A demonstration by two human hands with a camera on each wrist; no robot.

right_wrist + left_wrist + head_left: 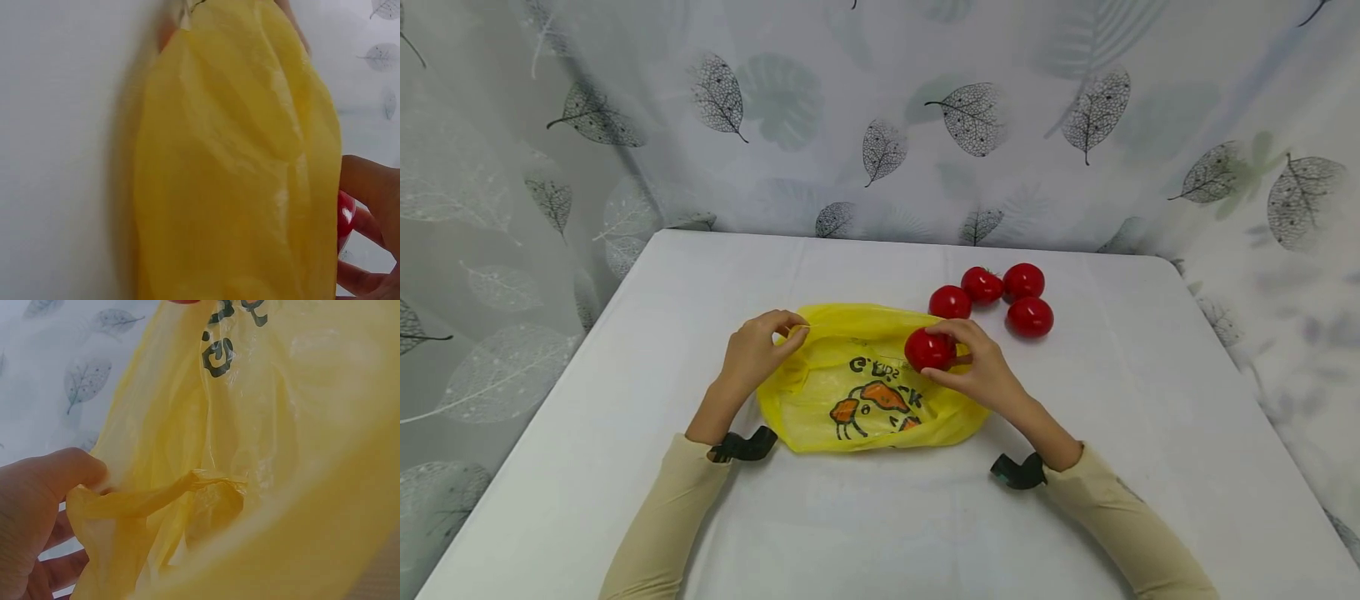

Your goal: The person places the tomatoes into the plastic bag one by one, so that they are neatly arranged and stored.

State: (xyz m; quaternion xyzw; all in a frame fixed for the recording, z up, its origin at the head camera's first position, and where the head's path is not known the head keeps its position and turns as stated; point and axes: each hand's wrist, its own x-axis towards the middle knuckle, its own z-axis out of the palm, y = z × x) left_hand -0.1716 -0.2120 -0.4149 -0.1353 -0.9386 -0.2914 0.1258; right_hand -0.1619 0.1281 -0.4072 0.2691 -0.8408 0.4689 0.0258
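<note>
A yellow plastic bag (805, 408) printed with an orange cartoon figure and dark letters lies spread on the table, its mouth facing up. My left hand (757, 353) pinches the rim at its upper left corner; in the left wrist view the thumb presses the folded yellow film (134, 503). My right hand (983, 372) grips a shiny red tomato (928, 350) over the bag's right side. In the right wrist view the bag's side (231, 175) covers most of that tomato (345, 215), and only a red edge shows beside the fingers.
Several more red tomatoes (1030, 317) sit in a cluster behind and right of the bag, the closest one (950, 302) near its back rim. A white cloth covers the table (865, 525). Behind it hangs a leaf-patterned curtain (820, 100).
</note>
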